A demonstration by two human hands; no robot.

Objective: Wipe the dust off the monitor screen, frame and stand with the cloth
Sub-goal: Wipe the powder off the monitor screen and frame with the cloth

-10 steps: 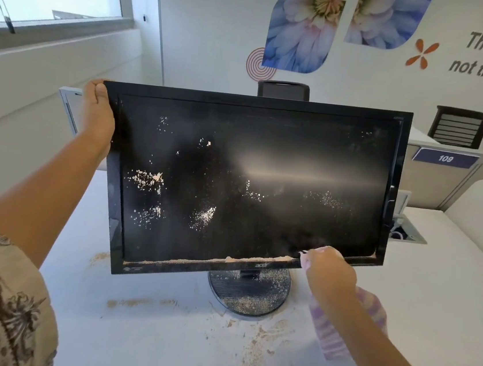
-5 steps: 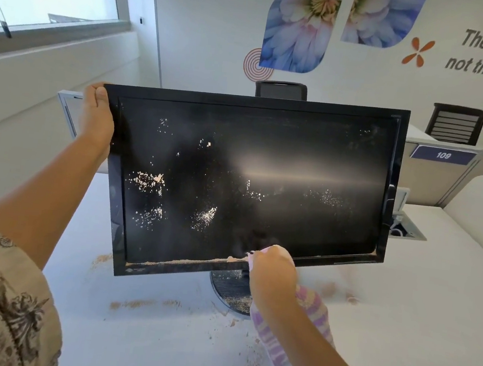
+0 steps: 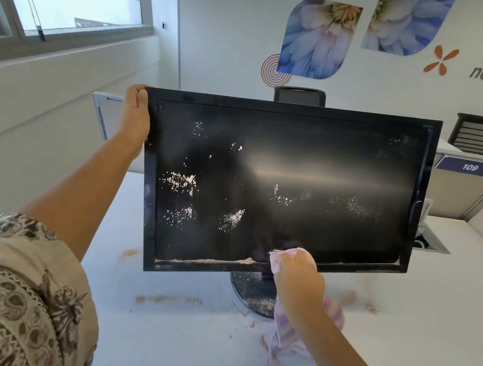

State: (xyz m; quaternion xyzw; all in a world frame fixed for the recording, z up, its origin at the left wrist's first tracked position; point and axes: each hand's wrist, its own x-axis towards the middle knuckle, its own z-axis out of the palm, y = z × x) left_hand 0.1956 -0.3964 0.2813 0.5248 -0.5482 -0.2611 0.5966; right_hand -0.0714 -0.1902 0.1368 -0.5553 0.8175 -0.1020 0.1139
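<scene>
Monitor (image 3: 285, 187) stands on a white desk (image 3: 395, 351), turned a little so its left edge sits lower in the view than its right. Its dark screen (image 3: 312, 160) carries pale specks of dust: clusters on the left half, a few near the middle and right, and a faint scatter at the upper right corner. A ridge of tan dust (image 3: 210, 261) lies along the inner lip of the bottom frame, from the lower left corner up to the cloth. The black frame (image 3: 290, 109) shows light smudging along its left side.

Below the bottom edge, the round stand base (image 3: 247, 292) is dusted with pale grains and partly hidden by the right forearm.

At the bottom frame, just right of the dust ridge, the right hand (image 3: 298, 276) has its fingers curled tight around a lilac-and-white striped cloth (image 3: 286, 335); a bunched end is pressed to the frame and the rest hangs down below the wrist toward the desk. The left hand (image 3: 135, 113) clasps the monitor's upper left corner, thumb on the front edge, fingers wrapped behind and out of sight. A patterned sleeve (image 3: 11, 292) covers that upper arm.

Tan dust patches (image 3: 161, 298) lie on the desk below the monitor and left of the base, with more under the hanging cloth. Behind the monitor, a black chair back (image 3: 300, 95) rises above its top edge.
</scene>
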